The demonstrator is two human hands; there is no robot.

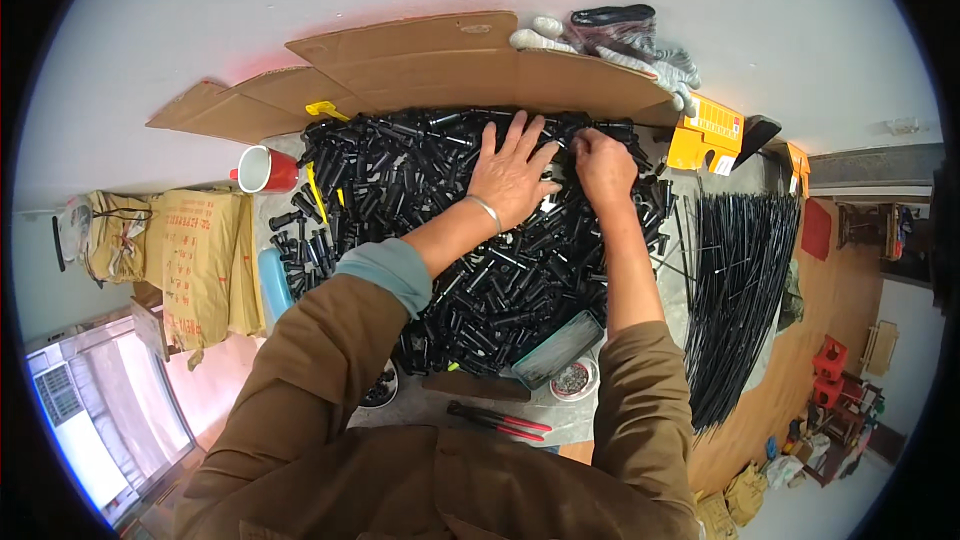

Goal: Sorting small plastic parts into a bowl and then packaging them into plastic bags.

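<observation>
In the head view, the parts [390, 170], black and short-shanked, lie in a deep heap on the table [573, 425], below and around both your hands. Your left hand [514, 180] rests palm down on the heap with its fingers spread; your right hand [604, 168] is just beside it, fingers curled inward, and whether it pinches a part cannot be told. Caution: the parts are heaped loosely, so a hard push may send some sliding outward; on the far side the cardboard [420, 65] would check them, but on the right they lie near the rods [735, 290] and could mix in. A slide toward you could knock the tray [558, 350], which sits tilted against the white bowl [575, 397], and tip the bowl's contents. The bracelet [487, 210] on your left wrist may catch on a part if dragged low, and your right forearm, swung outward, could disturb the rods. The pliers [510, 423] lie close to your body, where a sleeve could sweep them off. Note the limits of this view: your right fingertips are hidden by your own hand, the lower layers of parts are buried, your left forearm and sleeve cover part of the heap, a second bowl [382, 396] is partly covered by your left sleeve, and individual parts blur together, black on black.
</observation>
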